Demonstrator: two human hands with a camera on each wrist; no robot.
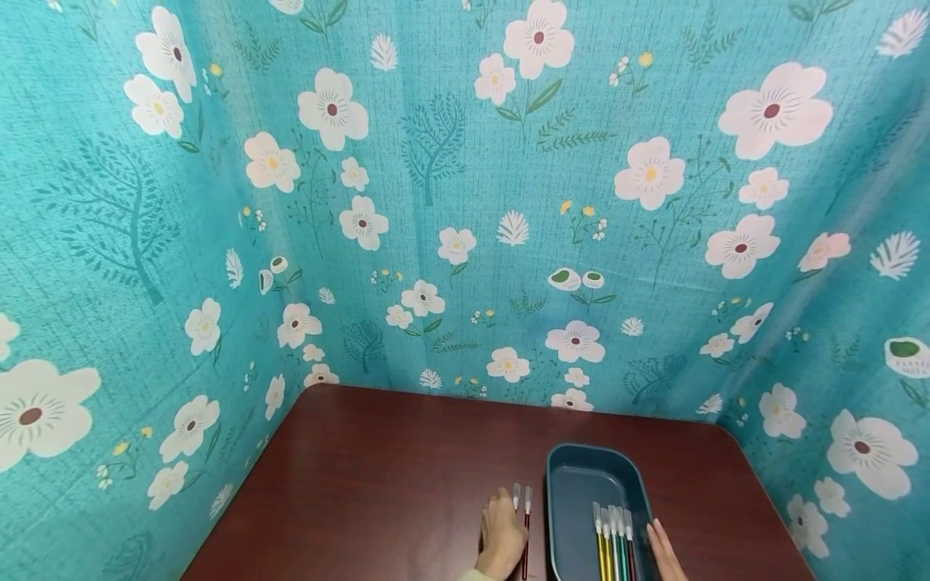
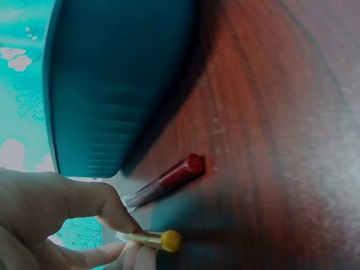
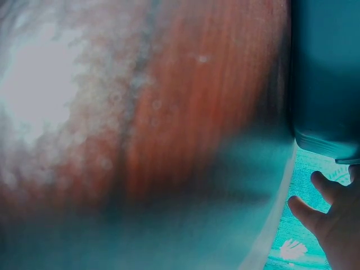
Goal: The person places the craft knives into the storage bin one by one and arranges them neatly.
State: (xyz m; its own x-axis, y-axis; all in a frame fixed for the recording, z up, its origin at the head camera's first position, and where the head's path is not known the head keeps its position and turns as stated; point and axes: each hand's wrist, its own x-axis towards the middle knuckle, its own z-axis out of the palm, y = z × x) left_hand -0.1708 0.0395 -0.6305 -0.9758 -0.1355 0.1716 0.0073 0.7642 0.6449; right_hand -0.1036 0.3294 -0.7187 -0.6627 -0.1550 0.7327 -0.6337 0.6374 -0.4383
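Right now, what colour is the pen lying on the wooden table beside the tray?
Dark red pen; left wrist view shows it best.

A small staged work booth rather than a lived-in room: a dark reddish-brown desk (image 1: 378,484) is boxed in on three sides by teal flower-printed cloth (image 1: 436,202), with a blue-grey plastic tray (image 1: 574,476) of coloured pens (image 1: 613,545) between the person's hands.

A dark reddish-brown wooden counter (image 1: 378,484) with rounded corners fills the lower part of the head view. Rising from its far edge and both side edges is a teal fabric backdrop (image 1: 450,202), printed with white and pale pink flowers, small yellow blossoms and darker teal trees and leaves.
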